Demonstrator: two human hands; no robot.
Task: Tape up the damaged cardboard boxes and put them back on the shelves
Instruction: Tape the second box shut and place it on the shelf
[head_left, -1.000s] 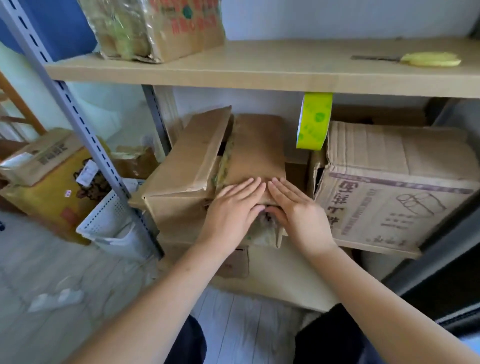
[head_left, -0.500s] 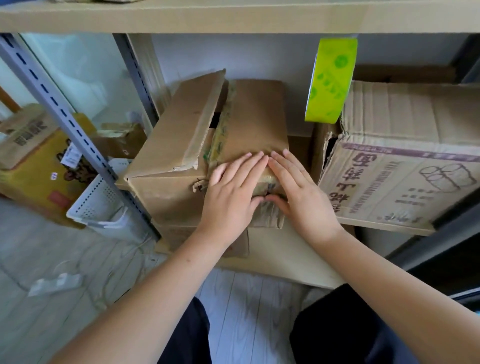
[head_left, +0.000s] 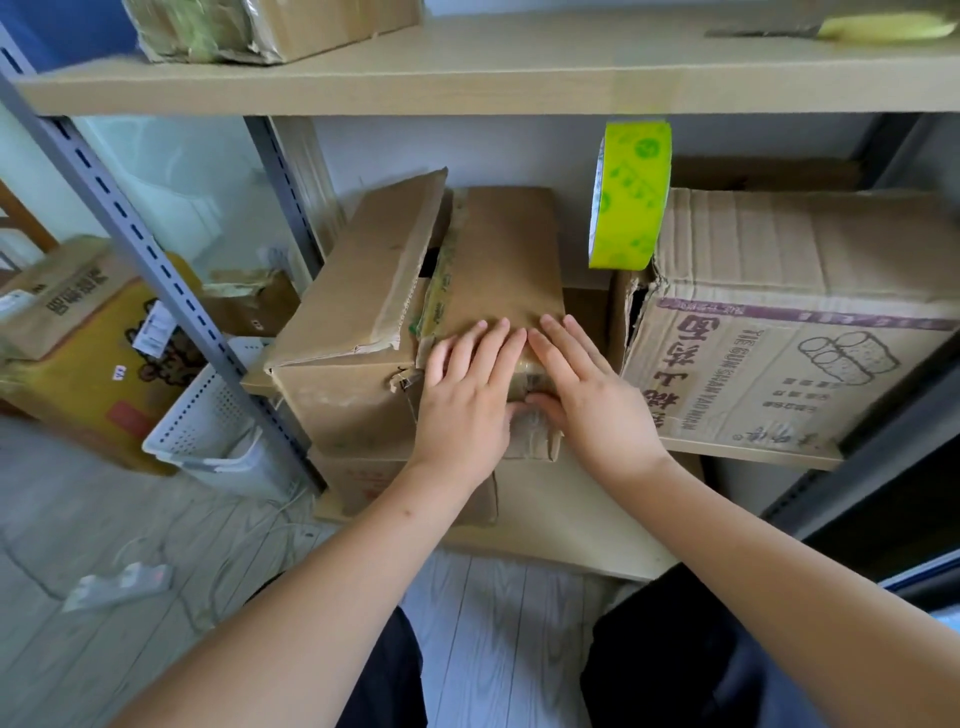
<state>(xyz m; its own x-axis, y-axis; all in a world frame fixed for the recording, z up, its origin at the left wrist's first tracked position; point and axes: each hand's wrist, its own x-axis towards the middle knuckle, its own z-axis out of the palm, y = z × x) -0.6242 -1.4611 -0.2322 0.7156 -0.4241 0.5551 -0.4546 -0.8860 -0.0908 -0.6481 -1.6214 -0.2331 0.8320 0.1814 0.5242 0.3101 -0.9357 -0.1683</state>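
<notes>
Both hands, the left hand (head_left: 465, 395) and right hand (head_left: 587, 395), stay spread flat, fingers now slid further up the damaged cardboard box (head_left: 395, 332), smoothing the tape; left flap still unsealed.

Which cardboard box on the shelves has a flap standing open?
The middle box under both hands, its left flap raised; the printed box on its right shows none.

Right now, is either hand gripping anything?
No. The left hand and right hand press flat on the front top edge of the cardboard box.
</notes>
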